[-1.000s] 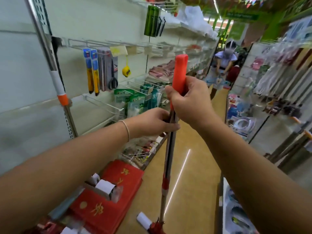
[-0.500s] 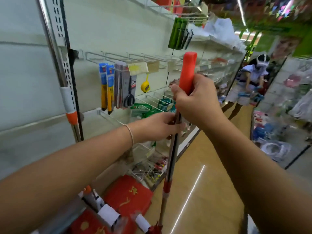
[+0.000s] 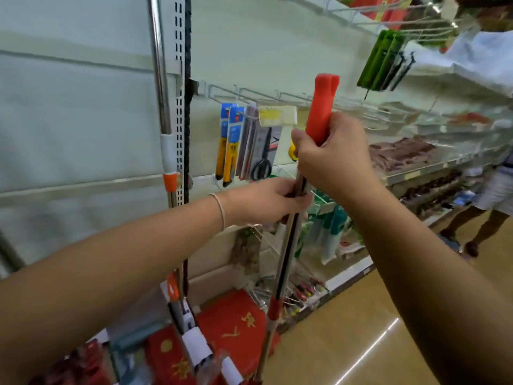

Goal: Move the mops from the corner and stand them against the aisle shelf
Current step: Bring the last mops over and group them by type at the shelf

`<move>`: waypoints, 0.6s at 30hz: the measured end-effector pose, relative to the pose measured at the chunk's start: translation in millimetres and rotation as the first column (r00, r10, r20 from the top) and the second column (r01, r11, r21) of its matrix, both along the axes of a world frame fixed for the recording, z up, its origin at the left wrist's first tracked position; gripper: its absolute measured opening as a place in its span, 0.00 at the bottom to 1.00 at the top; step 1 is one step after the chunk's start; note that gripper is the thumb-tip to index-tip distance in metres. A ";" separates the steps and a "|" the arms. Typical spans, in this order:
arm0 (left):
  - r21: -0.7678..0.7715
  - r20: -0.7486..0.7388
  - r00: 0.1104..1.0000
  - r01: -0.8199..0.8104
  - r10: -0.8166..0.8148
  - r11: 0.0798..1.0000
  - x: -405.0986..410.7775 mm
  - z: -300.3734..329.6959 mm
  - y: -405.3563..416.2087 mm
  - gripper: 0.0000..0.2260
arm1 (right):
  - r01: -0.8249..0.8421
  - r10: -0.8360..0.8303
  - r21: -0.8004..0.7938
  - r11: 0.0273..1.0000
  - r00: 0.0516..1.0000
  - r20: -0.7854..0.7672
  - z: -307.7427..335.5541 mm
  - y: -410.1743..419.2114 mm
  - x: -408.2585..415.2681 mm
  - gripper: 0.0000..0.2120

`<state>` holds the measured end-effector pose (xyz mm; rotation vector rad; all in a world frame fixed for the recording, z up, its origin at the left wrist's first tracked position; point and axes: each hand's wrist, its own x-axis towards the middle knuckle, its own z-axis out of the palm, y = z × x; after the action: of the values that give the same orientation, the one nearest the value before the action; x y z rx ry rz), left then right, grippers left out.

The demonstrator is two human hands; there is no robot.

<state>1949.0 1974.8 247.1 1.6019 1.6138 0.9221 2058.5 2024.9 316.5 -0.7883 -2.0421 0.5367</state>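
Both hands are on one mop (image 3: 288, 237). Right hand (image 3: 336, 159) is wrapped tight round the bottom of the red grip (image 3: 323, 109), fingers fully curled. Left hand (image 3: 266, 201) pinches the metal pole just below it, fingers curled round the shaft.

Change over the last second: the view has swung left toward the aisle shelf (image 3: 277, 51), and the mop now sits much nearer the shelf face. The pole is near upright, top tilted slightly right, and its lower end runs down past the red doormats (image 3: 236, 326) at the shelf base. The head is cut off at the bottom edge, so I can't tell if it's on the floor (image 3: 347, 343).

Another mop (image 3: 166, 151) already stands against the shelf upright to the left, with an orange collar on a chrome pole. It is near the held one, not touching.

My read: carry phase is about done and this is the placing step. What's left is to lean the top in beside the first mop and let go. Risks: the hanging scissors and cutters (image 3: 230, 145) on the pegs sit just behind the pole, and a near-vertical pole could slide sideways once released.

A person (image 3: 485, 195) stands further down the aisle, well apart.
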 end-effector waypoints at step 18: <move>-0.010 0.100 0.935 -0.342 0.341 0.940 51.5 -2.3 -58.4 0.07 | -0.425 0.427 0.099 0.900 0.904 0.007 -12.1 -11.5 19.7 0.13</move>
<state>2000.5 1916.4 244.8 1.2764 1.8527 1.1678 2078.2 2013.4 304.3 -0.2701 -2.2181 0.6741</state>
